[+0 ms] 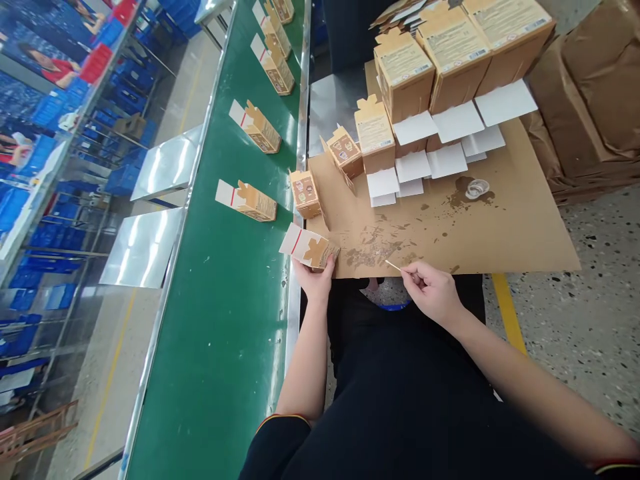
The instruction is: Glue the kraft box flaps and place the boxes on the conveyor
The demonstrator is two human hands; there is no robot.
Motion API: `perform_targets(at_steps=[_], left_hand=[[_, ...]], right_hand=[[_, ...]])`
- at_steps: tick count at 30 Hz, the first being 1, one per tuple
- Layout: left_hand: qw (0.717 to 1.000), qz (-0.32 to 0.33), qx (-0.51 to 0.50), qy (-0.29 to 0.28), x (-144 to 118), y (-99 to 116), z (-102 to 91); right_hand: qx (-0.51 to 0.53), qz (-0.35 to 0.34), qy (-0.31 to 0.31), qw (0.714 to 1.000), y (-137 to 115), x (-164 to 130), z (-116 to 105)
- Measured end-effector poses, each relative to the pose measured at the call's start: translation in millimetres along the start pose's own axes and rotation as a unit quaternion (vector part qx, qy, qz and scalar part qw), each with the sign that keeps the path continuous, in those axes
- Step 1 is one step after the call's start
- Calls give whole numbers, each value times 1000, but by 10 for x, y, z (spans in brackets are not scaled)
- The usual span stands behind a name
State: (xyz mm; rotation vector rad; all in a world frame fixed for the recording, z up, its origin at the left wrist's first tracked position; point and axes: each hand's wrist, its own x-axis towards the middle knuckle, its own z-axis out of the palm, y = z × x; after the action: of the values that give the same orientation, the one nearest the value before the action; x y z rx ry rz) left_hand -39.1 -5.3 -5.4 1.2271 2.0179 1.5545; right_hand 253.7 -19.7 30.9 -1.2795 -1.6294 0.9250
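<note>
My left hand (316,279) grips a small brown carton (314,250) whose white flap with a red strip stands open, over the edge between conveyor and cardboard. In my right hand (431,288) a thin pale stick, like a cotton swab (393,265), is pinched, its tip over the damp-spotted cardboard sheet (520,233). Two more small cartons, a nearer one (306,195) and a farther one (345,152), stand just beyond my left hand. A small clear plastic cup (477,189) sits in a wet patch farther right.
A green conveyor belt (215,347) runs along my left, carrying several open cartons, the nearest one (256,202) beside my work. Stacked cartons (407,73) with white flaps stand at the back of the cardboard. Brown wrapped bundles (595,87) are at right; people and blue bins are far left.
</note>
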Motion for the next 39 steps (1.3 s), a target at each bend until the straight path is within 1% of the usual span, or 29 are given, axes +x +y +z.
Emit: perform_targets(at_steps=[1, 3, 5, 7, 9, 10, 12, 13, 14, 15, 17, 18, 19, 20, 22, 24, 25, 26, 27, 28, 30, 32, 34, 36, 37, 38, 39], left_hand=[[1000, -8, -4, 8, 34, 4, -50], [999, -12, -28, 43, 171, -8, -241], [994, -1, -54, 99, 404, -55, -525], [988, 1, -47, 148, 687, -129, -828], [984, -41, -12, 175, 938, -213, -1068], [982, -75, 2, 174, 1025, -251, -1151], [978, -134, 18, 160, 1087, -309, -1244], [975, -148, 27, 163, 1059, -326, -1262], [972, -146, 42, 181, 996, -335, -1263], [967, -129, 60, 214, 907, -335, -1247], [954, -57, 96, 280, 695, -308, -1150], [952, -12, 105, 286, 597, -279, -1059], [959, 31, 105, 262, 518, -238, -933], [970, 65, 100, 211, 465, -186, -773], [988, 102, 92, 70, 448, -56, -376], [987, 119, 94, -53, 532, 73, 34], [982, 126, 99, -94, 591, 124, 205], [978, 134, 106, -122, 648, 161, 336], [973, 141, 114, -142, 690, 183, 422], [969, 146, 125, -158, 709, 188, 460], [961, 149, 156, -175, 658, 159, 411], [955, 151, 191, -171, 494, 103, 244], [950, 154, 214, -166, 269, 56, 27], [950, 156, 204, -180, 74, 39, -177], [953, 155, 186, -182, 18, 45, -258], [960, 151, 161, -170, 3, 58, -317], [971, 142, 133, -142, 33, 79, -351]], right_hand=[[0, -4, -1, 1000, -7, 14, 8], [-2, -8, 5, 1000, -22, 31, 3], [-2, -10, 20, 1000, -30, 33, -23], [-1, -8, 32, 999, -25, 33, -55], [0, -5, 41, 999, -9, 36, -83], [1, -4, 45, 999, 1, 38, -98], [0, -3, 52, 999, 23, 38, -140], [-3, -3, 57, 998, 36, 34, -172], [-10, -2, 64, 998, 50, 28, -216], [-20, 1, 74, 997, 67, 21, -271], [-46, 5, 108, 993, 111, 16, -415], [-59, 8, 127, 990, 138, 26, -501], [-71, 13, 145, 987, 167, 51, -593], [-84, 19, 160, 983, 197, 92, -688], [-115, 32, 183, 976, 247, 223, -876], [-155, 43, 203, 966, 272, 396, -1038], [-174, 46, 211, 961, 273, 484, -1105], [-192, 50, 217, 956, 266, 567, -1161], [-208, 55, 219, 952, 254, 639, -1208], [-222, 61, 217, 949, 240, 700, -1247], [-246, 73, 196, 946, 213, 796, -1307], [-266, 76, 164, 947, 204, 877, -1351], [-287, 74, 123, 947, 216, 968, -1385], [-312, 77, 80, 944, 246, 1081, -1405], [-325, 79, 59, 941, 266, 1145, -1411], [-338, 79, 43, 937, 287, 1214, -1413], [-351, 77, 30, 933, 311, 1285, -1412]])
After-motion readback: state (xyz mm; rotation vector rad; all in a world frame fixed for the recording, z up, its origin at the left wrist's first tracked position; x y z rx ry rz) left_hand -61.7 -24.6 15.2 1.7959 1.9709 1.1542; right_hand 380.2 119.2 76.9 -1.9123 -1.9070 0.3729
